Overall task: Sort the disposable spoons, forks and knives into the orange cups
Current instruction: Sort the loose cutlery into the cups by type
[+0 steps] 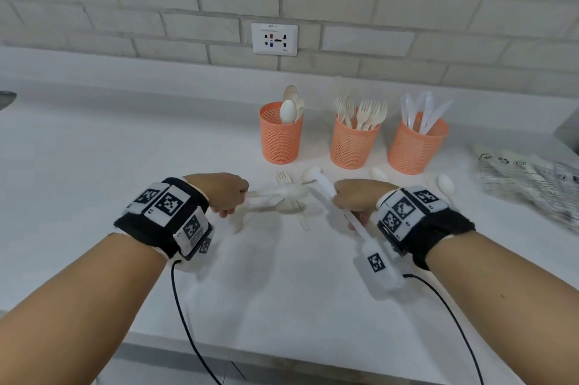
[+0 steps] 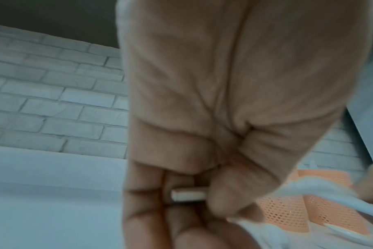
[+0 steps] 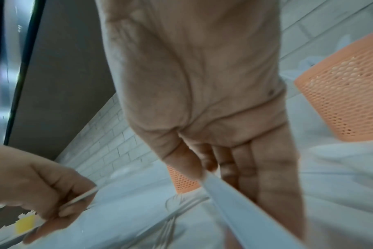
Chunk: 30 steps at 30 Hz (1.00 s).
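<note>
Three orange mesh cups stand in a row at the back: the spoon cup, the fork cup and the knife cup. My left hand pinches the handle of a cream spoon, whose bowl is blurred, just above the counter. The wrist view shows the handle end between thumb and fingers of that left hand. My right hand grips a white knife by its middle, its blade slanting up to the left. There the knife runs under my right hand's thumb.
Loose cutlery lies on the white counter before the cups: a fork, a spoon, another spoon and a third spoon. Crumpled clear wrappers lie at the right. A wall socket sits on the brick wall.
</note>
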Available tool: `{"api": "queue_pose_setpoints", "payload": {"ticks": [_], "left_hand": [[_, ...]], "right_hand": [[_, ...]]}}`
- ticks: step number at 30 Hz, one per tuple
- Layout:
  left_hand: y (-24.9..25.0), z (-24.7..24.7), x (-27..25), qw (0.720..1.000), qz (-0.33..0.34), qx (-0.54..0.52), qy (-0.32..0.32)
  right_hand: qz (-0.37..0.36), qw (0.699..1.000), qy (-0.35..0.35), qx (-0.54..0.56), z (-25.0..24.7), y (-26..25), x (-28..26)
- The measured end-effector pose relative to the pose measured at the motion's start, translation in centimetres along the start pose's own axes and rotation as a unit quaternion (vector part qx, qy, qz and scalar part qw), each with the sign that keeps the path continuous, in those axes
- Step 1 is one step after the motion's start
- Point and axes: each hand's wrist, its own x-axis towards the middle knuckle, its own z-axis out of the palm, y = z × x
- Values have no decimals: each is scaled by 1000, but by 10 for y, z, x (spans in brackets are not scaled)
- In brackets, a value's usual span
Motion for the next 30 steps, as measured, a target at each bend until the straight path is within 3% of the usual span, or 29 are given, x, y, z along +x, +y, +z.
{"api": "queue_pose_setpoints", "payload": {"ticks": [4, 9, 13, 20, 27, 30], "left_hand": [[5, -3, 5, 999, -15, 39, 17], [-5, 3, 4, 997, -79, 9, -22], [-2, 15, 11, 993, -86, 78, -17], [38, 26, 20, 996, 0, 80, 41], [41, 35, 20, 996, -38, 85, -15], [38, 34, 19, 996, -47, 81, 3]], "right_hand": [[-24, 992, 56, 112, 5, -16, 10], [-41, 991, 96, 83, 19, -41, 31], [-77, 988, 125, 50, 36, -53, 49], [-45, 989, 142, 4, 42, -49, 55], [7, 988, 155, 1, 33, -29, 44], [16, 989, 145, -19, 31, -16, 37]]}}
